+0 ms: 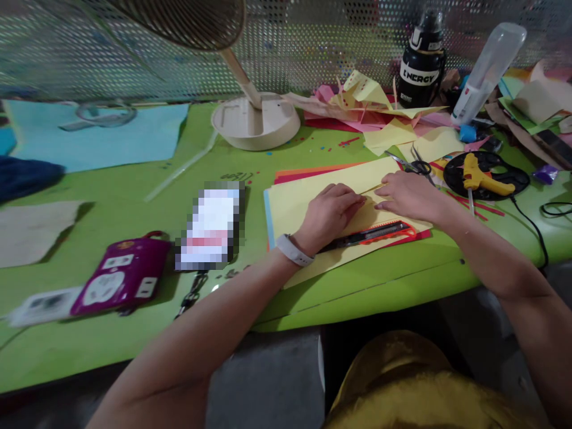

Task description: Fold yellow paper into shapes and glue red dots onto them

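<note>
**Stack of coloured paper [290, 217] near the front edge of a green table [304, 156]**

From where I stand, the left hand [331, 214] rests on the top yellow sheet, fingers curled; I cannot tell whether they grasp a fold of paper or merely press on it. The right hand [409, 193] faces it over the same sheet, fingers bent towards the left ones; its grip, too, I cannot determine. A cutter with an orange edge [379, 233] lies on the stack, on the near side of both hands. Orange, red and blue margins show beneath the yellow. Just beyond the right hand lie scissors [420, 167]; further right, a yellow glue gun [480, 177] rests on a black disc [453, 170]. Left of the stack lie a phone [212, 223] and a purple case [123, 274].
</note>
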The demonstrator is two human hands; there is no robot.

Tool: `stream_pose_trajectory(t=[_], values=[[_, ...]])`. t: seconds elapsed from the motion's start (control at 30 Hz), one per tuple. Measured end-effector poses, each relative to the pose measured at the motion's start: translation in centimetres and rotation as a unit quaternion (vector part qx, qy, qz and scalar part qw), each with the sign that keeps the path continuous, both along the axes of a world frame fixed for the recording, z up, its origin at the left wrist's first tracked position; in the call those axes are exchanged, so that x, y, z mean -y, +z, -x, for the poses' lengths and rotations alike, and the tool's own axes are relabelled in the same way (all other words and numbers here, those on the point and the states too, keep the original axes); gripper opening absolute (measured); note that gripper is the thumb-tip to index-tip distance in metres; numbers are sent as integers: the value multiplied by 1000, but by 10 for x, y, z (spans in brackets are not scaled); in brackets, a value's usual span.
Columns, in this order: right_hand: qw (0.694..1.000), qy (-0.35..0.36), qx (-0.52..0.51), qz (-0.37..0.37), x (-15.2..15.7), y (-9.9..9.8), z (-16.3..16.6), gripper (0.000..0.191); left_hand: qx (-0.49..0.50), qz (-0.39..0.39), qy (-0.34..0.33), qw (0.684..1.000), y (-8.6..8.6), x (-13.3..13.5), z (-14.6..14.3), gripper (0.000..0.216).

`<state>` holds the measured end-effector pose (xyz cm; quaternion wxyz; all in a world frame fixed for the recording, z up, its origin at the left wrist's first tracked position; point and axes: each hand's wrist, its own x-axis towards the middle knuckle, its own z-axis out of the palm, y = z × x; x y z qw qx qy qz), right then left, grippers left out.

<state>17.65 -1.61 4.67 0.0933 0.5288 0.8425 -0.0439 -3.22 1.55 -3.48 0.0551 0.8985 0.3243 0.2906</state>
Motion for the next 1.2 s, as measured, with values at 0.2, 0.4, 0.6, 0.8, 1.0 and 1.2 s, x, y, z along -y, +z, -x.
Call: stream_pose_trajectory(t=[0.2, 0.4, 0.6, 0.8, 1.0, 1.2], values=[[1000, 0, 4, -1, 2, 1, 1, 32, -19, -17, -26, 999, 5, 6, 0, 32], [1000, 3, 1, -5, 4, 0, 1, 32, -17, -31, -54, 998, 0, 5, 2, 31], [1000, 5, -3, -4, 3, -2, 0, 32, -55, -64, 3, 996, 5, 7, 1, 36], [1000, 11, 10, -11, 3, -2, 1, 30, -53, -55, 20, 997, 5, 7, 1, 38], [1000, 16, 11, -10, 3, -1, 1, 31, -64, -64, 10, 996, 5, 8, 1, 38], [1000, 19, 11, -11, 3, -2, 0, 30, -72, -54, 11, 996, 7, 10, 1, 33]])
